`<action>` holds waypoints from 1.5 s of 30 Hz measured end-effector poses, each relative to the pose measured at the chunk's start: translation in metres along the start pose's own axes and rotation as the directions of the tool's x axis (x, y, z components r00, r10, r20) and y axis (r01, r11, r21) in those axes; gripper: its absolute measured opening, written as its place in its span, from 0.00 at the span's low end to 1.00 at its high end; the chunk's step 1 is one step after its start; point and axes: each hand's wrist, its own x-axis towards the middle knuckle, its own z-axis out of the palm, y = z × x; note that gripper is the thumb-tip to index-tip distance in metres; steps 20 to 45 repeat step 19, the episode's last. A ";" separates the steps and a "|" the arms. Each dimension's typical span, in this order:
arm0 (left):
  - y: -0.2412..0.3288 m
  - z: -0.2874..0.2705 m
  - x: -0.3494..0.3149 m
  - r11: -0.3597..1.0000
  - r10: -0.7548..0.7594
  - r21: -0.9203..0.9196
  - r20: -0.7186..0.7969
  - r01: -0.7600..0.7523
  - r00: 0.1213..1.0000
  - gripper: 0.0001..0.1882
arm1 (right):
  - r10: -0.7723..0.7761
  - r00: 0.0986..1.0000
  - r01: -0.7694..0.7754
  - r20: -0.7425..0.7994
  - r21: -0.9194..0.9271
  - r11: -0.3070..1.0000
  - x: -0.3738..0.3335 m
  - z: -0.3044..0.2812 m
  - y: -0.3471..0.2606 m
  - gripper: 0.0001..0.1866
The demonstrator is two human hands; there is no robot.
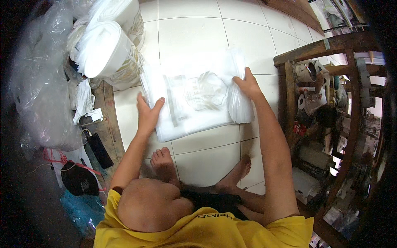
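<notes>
A thick stack of thin white plastic bags (194,99) with a faint printed pattern lies in front of me, just above the tiled floor or on it; I cannot tell which. My left hand (149,113) grips its left edge, thumb on top and the other fingers at the side. At the opposite edge, my right hand (248,86) pinches the bags, whose layers there bend upward and fan out. Glare washes out the far edge of the stack.
White tiles (190,33) make up the floor. Rolled bundles of plastic bags (101,49) stand at the far left, beside a big clear plastic sack (45,87). A black phone (98,150) and a black cap (78,178) lie at left. A cluttered wooden rack (331,43) flanks my right.
</notes>
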 end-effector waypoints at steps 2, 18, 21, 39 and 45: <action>0.042 0.002 -0.005 0.887 0.382 0.276 0.016 -0.371 0.924 0.45 | -0.032 0.999 0.031 0.019 0.064 0.997 0.013 -0.003 0.022 0.35; 0.063 0.147 0.060 0.291 0.407 0.501 0.706 -0.815 0.579 0.53 | -0.035 0.999 0.035 -0.002 -0.120 0.992 0.001 0.000 -0.009 0.32; 0.064 0.147 0.060 0.292 0.399 0.504 0.708 -0.813 0.582 0.53 | -0.008 1.000 0.008 -0.003 -0.146 0.989 -0.005 0.002 -0.021 0.33; 0.064 0.147 0.060 0.292 0.399 0.504 0.708 -0.813 0.582 0.53 | -0.008 1.000 0.008 -0.003 -0.146 0.989 -0.005 0.002 -0.021 0.33; 0.064 0.147 0.060 0.292 0.399 0.504 0.708 -0.813 0.582 0.53 | -0.008 1.000 0.008 -0.003 -0.146 0.989 -0.005 0.002 -0.021 0.33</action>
